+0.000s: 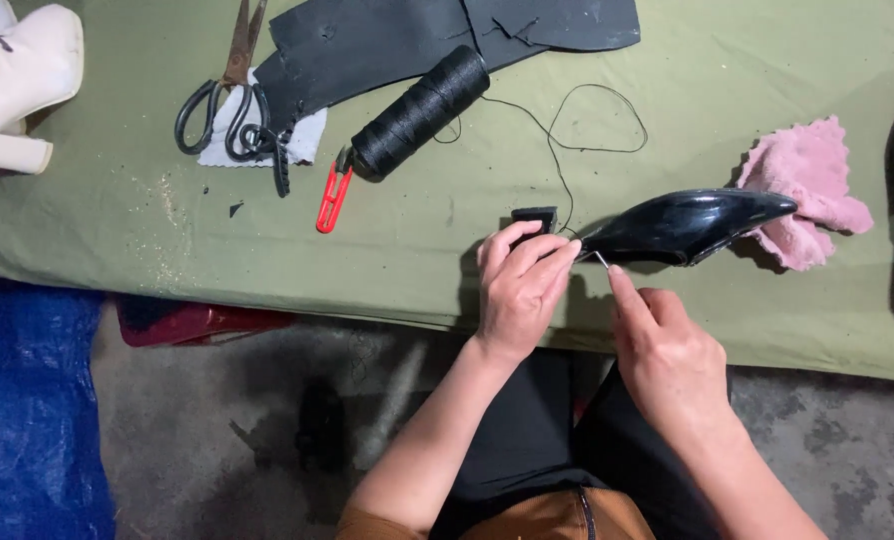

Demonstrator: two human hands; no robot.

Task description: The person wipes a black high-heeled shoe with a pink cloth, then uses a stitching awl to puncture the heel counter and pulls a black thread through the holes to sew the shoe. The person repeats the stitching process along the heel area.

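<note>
At near table edge, black shoe point(689, 226) heel end is pinched by left hand point(520, 290); needle point(601, 260) pinched by right hand point(667, 355). Thread spool point(419, 112) lies far-left.

Bench point(117, 220), green cloth cover. Black-handled scissors point(222, 105) on a white scrap point(307, 135), upper left. Red thread snips point(333, 195) just beside a black thread spool point(422, 110). Black sheet offcuts point(417, 35) along the far edge. Cream heeled boot point(17, 75) far left. Pink fleece rag point(812, 190) at right. Blue tarp point(27, 410) on the floor.
</note>
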